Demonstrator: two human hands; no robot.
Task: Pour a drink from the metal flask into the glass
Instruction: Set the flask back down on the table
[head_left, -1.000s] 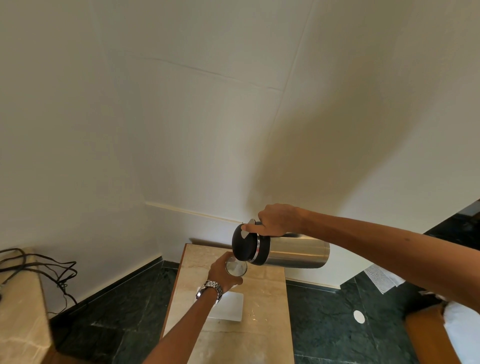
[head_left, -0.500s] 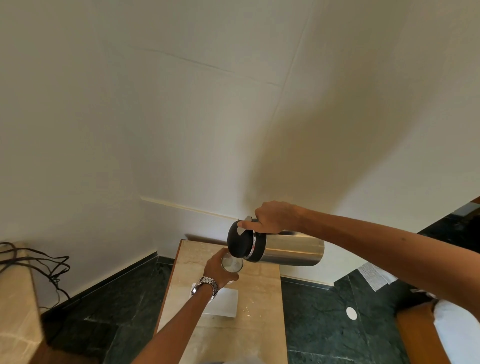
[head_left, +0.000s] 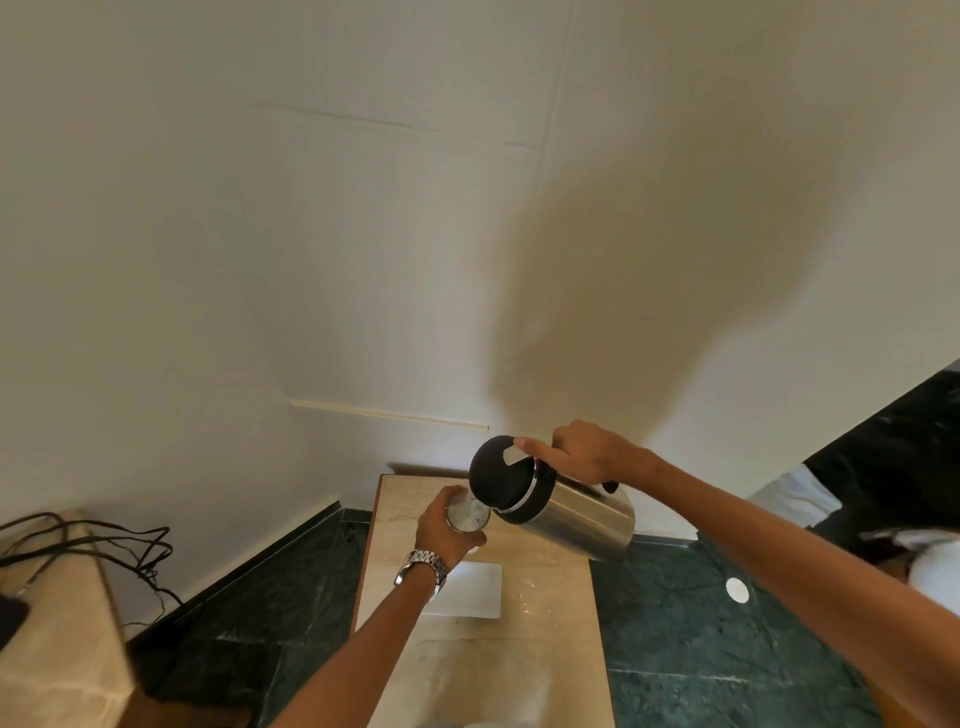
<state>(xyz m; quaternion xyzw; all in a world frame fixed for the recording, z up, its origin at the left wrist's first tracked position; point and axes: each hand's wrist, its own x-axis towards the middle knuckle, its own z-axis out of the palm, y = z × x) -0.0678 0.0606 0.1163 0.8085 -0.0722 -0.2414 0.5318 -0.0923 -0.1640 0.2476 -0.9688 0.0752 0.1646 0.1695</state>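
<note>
Tilting further than a moment ago, the metal flask (head_left: 566, 512) is now pointing its black lid (head_left: 501, 475) down at the glass (head_left: 468, 516), spout right at the rim. The right hand (head_left: 584, 453) is gripping the flask's handle, thumb lying on the lid's lever. The left hand (head_left: 445, 530), with a metal watch (head_left: 421, 567) on the wrist, is wrapping around the glass, holding it raised above the beige stone surface (head_left: 545, 613), where a white card (head_left: 470, 590) is lying flat.
</note>
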